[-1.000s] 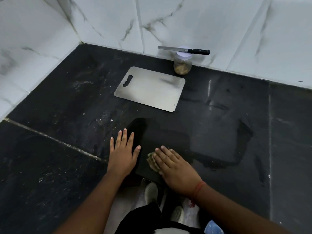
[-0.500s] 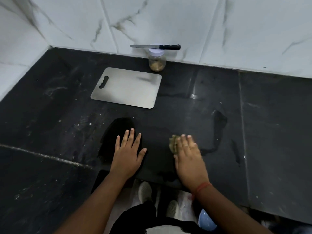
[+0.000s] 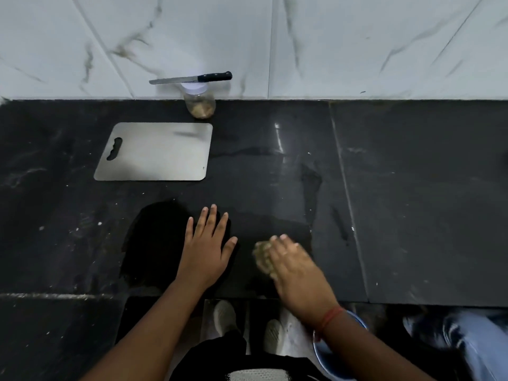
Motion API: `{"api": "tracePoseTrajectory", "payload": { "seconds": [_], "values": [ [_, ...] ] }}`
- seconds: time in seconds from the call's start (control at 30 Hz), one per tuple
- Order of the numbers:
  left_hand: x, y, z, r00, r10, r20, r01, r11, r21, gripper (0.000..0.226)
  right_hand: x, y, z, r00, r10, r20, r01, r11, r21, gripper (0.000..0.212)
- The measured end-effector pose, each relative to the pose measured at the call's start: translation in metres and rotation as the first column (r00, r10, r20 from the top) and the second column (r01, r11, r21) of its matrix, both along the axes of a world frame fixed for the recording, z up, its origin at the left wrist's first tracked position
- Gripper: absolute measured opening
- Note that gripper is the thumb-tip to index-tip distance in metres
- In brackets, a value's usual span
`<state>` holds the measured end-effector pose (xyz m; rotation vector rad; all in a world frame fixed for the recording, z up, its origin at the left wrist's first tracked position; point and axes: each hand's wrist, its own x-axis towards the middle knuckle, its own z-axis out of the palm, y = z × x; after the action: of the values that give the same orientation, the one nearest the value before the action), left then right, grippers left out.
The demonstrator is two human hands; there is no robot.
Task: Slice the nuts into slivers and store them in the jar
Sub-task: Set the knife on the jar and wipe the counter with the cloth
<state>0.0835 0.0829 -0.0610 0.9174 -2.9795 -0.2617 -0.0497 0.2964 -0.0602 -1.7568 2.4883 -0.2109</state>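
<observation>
A clear jar [image 3: 200, 104] with a white lid holds pale nut pieces and stands at the back against the wall. A black-handled knife [image 3: 189, 79] lies across its lid. In front of the jar, a bare steel cutting board [image 3: 156, 152] lies flat on the black counter [image 3: 412, 202]. My left hand [image 3: 206, 251] rests flat on the counter near the front edge, fingers spread. Beside it, my right hand [image 3: 297, 268] presses a crumpled greenish cloth [image 3: 262, 257] onto the counter; this hand is motion-blurred.
Wet, darker streaks mark the counter around my hands. White marble wall tiles [image 3: 357, 45] close off the back. Below the front edge are my white shoes [image 3: 224, 316], a blue bowl [image 3: 330, 358] and another person's jeans leg [image 3: 472, 342].
My right hand slid the cloth to the right, away from my left hand, then drew it back a little toward me. My left hand stayed flat. The view swung to the right.
</observation>
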Motion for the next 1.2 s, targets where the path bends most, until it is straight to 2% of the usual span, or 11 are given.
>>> {"api": "tracePoseTrajectory", "payload": {
  "seconds": [0.1,0.2,0.27,0.4,0.53,0.67,0.77,0.83,0.97,1.13,1.2],
  "values": [
    [-0.007,0.002,0.002,1.000,-0.031,-0.005,0.031,1.000,-0.001,0.072,-0.017,0.012,0.002,0.919,-0.392,0.043,0.392,0.920,-0.004,0.060],
    [-0.013,0.009,0.002,0.998,-0.059,0.005,0.059,0.998,0.006,0.074,0.006,0.029,-0.006,0.998,-0.066,0.013,0.066,0.998,0.012,0.061],
    [-0.021,0.015,0.003,0.996,-0.092,-0.006,0.092,0.996,0.011,0.075,-0.024,0.041,-0.005,0.999,-0.039,-0.031,0.039,0.999,0.004,0.058],
    [-0.038,0.025,0.001,0.988,-0.153,-0.008,0.153,0.988,0.008,0.076,-0.057,0.047,-0.001,0.843,-0.538,0.010,0.537,0.842,-0.049,0.058],
    [-0.048,0.032,-0.001,0.982,-0.189,-0.010,0.189,0.982,0.007,0.073,-0.052,0.056,-0.009,0.992,-0.107,-0.060,0.110,0.993,0.049,0.058],
    [-0.056,0.032,-0.002,0.980,-0.200,0.020,0.200,0.980,0.007,0.072,-0.102,0.053,-0.001,0.768,-0.640,-0.032,0.639,0.769,-0.033,0.059],
    [-0.054,0.027,-0.004,0.981,-0.191,0.031,0.191,0.982,0.009,0.075,-0.058,0.025,-0.008,0.968,-0.250,-0.024,0.251,0.967,0.034,0.063],
    [-0.053,0.022,-0.001,0.982,-0.186,0.030,0.186,0.983,0.008,0.079,-0.066,0.022,-0.004,0.996,-0.028,-0.084,0.031,0.999,0.030,0.059],
    [-0.050,0.006,0.002,0.988,-0.150,0.025,0.149,0.989,0.013,0.082,-0.109,-0.002,0.007,0.817,-0.575,-0.034,0.575,0.818,-0.021,0.059],
    [-0.035,-0.022,0.002,0.998,-0.060,0.011,0.060,0.998,0.026,0.082,-0.038,-0.050,0.004,0.992,0.122,-0.006,-0.122,0.992,0.025,0.060],
    [-0.029,-0.036,0.003,1.000,-0.022,-0.002,0.022,0.999,0.037,0.078,-0.049,-0.070,0.006,1.000,-0.024,-0.006,0.023,1.000,-0.015,0.059]
  ]
}}
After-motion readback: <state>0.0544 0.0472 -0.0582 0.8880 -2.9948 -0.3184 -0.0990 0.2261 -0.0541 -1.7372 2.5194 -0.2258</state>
